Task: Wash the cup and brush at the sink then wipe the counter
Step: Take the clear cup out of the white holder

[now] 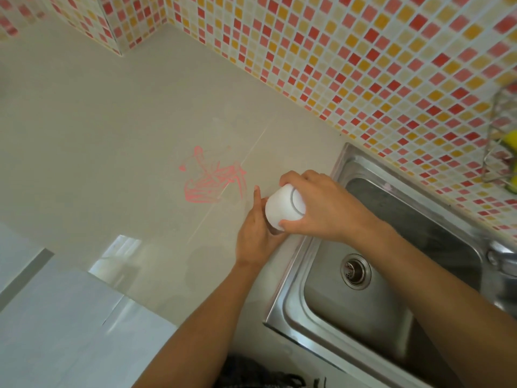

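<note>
Presently | right hand (pixel 319 208) gripped cup (pixel 281 211), base up, tilted, over table (pixel 140 135) edge | left hand (pixel 251 233) against its mouth, grip unclear | sink (pixel 288 289) just right, nearer right hand

A mosaic wall (pixel 363 65) of small red, orange and cream tiles fills the back and right. At the far right edge a wire rack (pixel 500 121) sits against it, holding something yellow (pixel 511 142), with a blurred metal tap (pixel 503 260) below. A glossy white panel (pixel 56 317) fills the lower left, and dark patterned fabric (pixel 246 371) shows at the bottom edge.
</note>
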{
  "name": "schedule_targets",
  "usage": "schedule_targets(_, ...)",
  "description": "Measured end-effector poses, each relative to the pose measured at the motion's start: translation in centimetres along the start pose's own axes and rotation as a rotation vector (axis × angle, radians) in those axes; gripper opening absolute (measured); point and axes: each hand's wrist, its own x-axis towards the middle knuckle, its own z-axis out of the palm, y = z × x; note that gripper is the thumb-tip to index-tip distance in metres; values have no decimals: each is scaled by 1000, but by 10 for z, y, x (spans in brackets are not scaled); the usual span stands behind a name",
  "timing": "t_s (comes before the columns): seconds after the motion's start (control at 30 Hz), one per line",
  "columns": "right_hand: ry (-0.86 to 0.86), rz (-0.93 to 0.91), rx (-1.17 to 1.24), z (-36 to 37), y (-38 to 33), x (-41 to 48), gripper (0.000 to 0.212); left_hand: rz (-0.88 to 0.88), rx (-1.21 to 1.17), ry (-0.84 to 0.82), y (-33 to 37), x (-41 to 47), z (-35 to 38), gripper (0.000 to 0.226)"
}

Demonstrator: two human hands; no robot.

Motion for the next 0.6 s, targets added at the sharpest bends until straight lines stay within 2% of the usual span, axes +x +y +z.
schedule_targets(0.13,112,69,140,-31,7,-8,63,-2,42,43,2,-3,-1,125)
schedule_targets(0.27,229,315,436,-33,38,-15,53,-25,-15,7,2,-3,-2,120)
schedule_targets(0.33,309,483,760,-26,54,-21,44,-42,-28,-5,1,-3,-2,117)
schedule_targets(0.4,317,595,1172,-17,66,-27,39,-34,-7,-6,-1,-2,0,114)
schedule_targets(0.5,256,610,1687,3,84,-36,38,-42,8,18,-3,-2,2,107)
schedule_targets(0.6,195,597,1918,31,98,-36,53,-60,-10,40,-1,-2,2,93)
